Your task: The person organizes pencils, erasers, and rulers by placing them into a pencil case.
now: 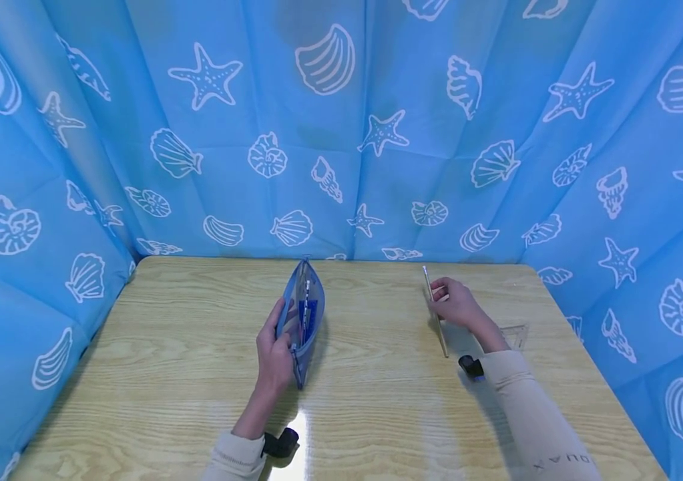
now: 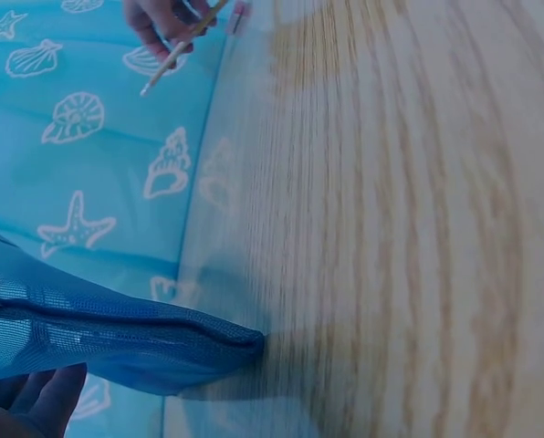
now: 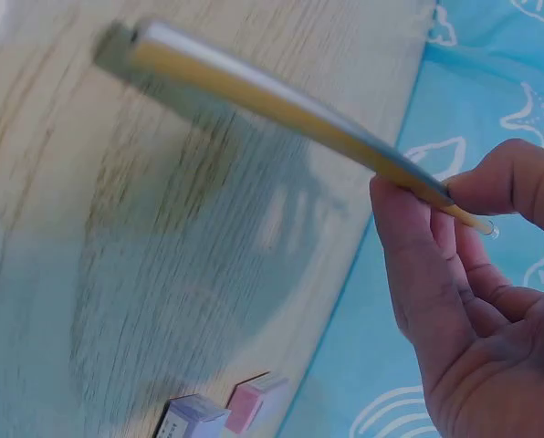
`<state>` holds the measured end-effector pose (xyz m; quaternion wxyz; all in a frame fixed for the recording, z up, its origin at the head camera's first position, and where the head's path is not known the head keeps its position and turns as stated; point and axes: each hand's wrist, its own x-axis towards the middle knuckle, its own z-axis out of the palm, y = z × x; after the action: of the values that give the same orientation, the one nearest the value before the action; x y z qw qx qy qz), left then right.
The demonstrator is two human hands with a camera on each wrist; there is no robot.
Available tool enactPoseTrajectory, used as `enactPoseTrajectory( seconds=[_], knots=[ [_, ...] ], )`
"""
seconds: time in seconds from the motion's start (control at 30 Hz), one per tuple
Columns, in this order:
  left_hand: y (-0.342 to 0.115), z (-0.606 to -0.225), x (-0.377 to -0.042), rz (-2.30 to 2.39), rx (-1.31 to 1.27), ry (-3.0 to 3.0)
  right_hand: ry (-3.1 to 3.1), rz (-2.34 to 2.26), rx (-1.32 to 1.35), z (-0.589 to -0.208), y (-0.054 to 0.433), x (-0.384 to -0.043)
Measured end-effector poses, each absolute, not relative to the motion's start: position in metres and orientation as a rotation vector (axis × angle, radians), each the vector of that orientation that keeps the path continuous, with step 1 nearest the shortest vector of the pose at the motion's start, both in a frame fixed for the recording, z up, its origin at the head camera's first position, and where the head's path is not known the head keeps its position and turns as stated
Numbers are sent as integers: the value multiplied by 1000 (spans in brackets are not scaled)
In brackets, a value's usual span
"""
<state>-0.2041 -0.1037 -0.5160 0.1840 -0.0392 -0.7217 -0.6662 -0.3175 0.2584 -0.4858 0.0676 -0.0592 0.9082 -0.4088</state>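
Observation:
My left hand grips a blue mesh zipper pouch by its left side, thumb at the near end. The pouch's mouth gapes upward, showing a slim silvery stick and a dark blue item within. In the left wrist view, the pouch crosses the lower left, its corner close to the wooden tabletop. To the right, my right hand pinches a long gold pencil between thumb and fingers. The pencil slants across the right wrist view, held above the table.
Beyond my right wrist lies a clear set square, partly hidden by the arm. Two small boxed pieces, one purple and one pink, sit on the table. A blue shell-print curtain borders the table.

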Motion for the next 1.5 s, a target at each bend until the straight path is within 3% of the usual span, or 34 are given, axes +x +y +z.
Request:
enactPoseTrajectory(
  seconds=[0.47,1.5],
  knots=[
    [-102,-515,-201,-1905,-93,-2038,2539,-1610,-237,-478,250,-299],
    [-102,-514,-200,-1886,-103,-2036,2238,-2258,-333,-504,200,-271]
  ],
)
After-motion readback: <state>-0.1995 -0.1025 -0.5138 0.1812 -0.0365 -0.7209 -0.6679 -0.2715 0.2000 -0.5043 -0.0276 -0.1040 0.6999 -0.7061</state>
